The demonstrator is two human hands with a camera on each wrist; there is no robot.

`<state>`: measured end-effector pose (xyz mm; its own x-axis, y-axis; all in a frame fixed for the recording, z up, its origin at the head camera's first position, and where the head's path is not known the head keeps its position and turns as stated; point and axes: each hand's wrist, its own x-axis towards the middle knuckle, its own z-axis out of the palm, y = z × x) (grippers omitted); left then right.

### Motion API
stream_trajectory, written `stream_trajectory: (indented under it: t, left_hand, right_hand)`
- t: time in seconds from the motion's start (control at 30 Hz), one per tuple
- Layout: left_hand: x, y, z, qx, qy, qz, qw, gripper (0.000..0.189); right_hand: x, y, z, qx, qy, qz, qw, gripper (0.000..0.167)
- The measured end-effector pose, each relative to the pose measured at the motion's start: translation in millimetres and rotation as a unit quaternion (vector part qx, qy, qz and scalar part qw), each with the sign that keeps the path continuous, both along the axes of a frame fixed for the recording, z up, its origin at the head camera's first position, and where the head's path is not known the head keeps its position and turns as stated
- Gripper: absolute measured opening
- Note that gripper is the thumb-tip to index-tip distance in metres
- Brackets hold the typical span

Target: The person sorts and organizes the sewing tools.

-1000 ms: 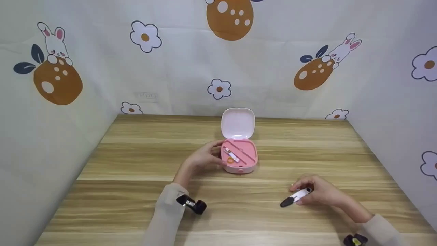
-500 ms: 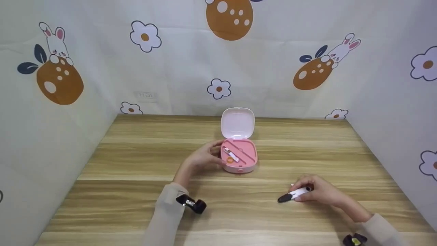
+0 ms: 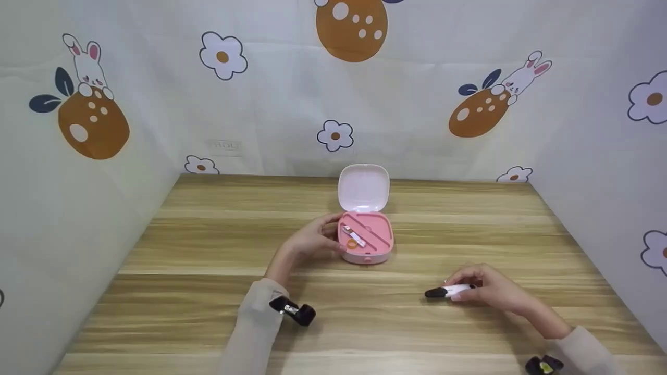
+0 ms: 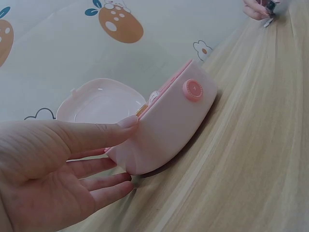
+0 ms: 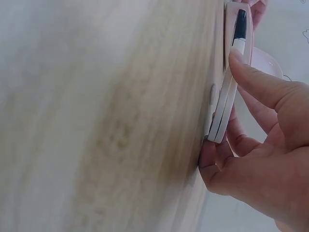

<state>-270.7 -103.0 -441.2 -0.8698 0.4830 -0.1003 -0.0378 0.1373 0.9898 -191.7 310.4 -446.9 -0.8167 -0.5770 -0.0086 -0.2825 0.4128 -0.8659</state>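
Note:
A pink-and-white square box (image 3: 367, 258) stands on the table with its lid (image 3: 363, 187) raised. Its pink tray (image 3: 376, 225) holds a small white strip-like item (image 3: 356, 239) and an orange ring (image 3: 351, 244). My left hand (image 3: 310, 240) grips the box's left side, thumb at the front corner and fingers toward the back. Low over the table at the right, my right hand (image 3: 490, 286) pinches a slim white tool with a black tip (image 3: 449, 291), which looks like capped thread snips. Its tip points left. In the right wrist view, a pale narrow thing (image 5: 211, 104) shows behind it, too hidden to identify.
The wood-grain table (image 3: 219, 312) carries the box near its back half. Patterned cloth walls (image 3: 281, 94) rise along the table's back and both sides. A dark camera is strapped on each wrist.
The right hand has turned the white tool so that its black tip swings up from pointing down-left to nearly level. My left hand and the box stay where they were.

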Motion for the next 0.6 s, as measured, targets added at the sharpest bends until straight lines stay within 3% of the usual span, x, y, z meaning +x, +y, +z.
stream_trajectory:
  t: [0.4,0.6]
  left_hand:
    - [0.7,0.8,1.7,-0.012,-0.007,0.013,0.9998,0.087]
    - [0.8,1.4,1.3,-0.016,-0.003,0.012,0.9998,0.088]
  right_hand:
    - [-4.8,-9,12.0,0.041,0.031,-0.026,0.9984,0.022]
    - [-7.1,-16,15.5,0.028,0.01,-0.031,0.9991,0.021]
